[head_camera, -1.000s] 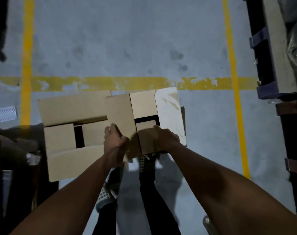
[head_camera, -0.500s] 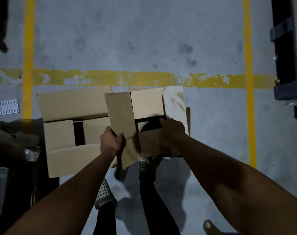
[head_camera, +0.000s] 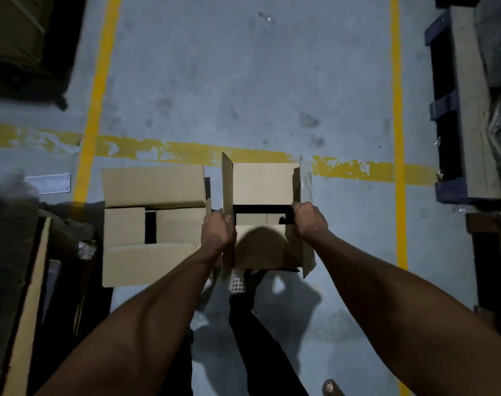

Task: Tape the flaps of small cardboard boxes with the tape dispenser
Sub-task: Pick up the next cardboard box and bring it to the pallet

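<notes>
Currently we hold the small box [head_camera: 262, 212] above the floor [head_camera: 243, 81], left hand [head_camera: 217, 231] gripping its left flap, right hand [head_camera: 308, 220] gripping its right flap. Both flaps stand upright; no tape is applied, and no dispenser is visible.

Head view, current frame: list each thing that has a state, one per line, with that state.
Held box: untaped, two inner flaps folded in with a dark gap between, both side flaps upright.
Left hand: grips the left side flap.
Right hand: grips the right side flap.
Second box: on the floor, flaps spread open, untaped.
</notes>
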`<state>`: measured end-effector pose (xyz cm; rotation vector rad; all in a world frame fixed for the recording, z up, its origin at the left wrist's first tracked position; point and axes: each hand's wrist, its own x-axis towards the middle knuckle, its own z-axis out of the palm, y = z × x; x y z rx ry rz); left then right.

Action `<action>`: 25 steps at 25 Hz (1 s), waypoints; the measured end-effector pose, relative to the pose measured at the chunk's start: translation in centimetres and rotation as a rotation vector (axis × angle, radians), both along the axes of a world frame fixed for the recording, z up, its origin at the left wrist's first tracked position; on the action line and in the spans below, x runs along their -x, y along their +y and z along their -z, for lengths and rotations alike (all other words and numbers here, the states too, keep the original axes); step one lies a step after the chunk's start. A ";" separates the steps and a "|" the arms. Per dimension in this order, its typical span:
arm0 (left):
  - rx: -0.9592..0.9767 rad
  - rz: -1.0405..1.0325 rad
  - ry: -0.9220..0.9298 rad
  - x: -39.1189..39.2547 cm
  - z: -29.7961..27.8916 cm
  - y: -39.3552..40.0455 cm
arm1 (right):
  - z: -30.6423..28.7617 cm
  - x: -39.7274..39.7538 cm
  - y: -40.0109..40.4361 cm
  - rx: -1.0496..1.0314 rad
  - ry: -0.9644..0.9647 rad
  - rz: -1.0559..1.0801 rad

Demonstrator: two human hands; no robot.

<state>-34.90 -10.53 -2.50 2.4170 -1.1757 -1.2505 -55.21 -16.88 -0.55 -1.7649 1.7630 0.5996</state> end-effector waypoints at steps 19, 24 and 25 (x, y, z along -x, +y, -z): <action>0.317 -0.604 -0.339 -21.2 -30.5 21.6 | -30.9 -26.8 15.7 0.285 -0.256 -0.656; 0.277 -0.794 -0.445 -27.5 -33.5 35.7 | -34.1 -35.3 27.1 0.272 -0.341 -0.851; 0.267 -0.818 -0.469 -28.8 -34.0 38.3 | -34.5 -36.9 29.5 0.271 -0.363 -0.879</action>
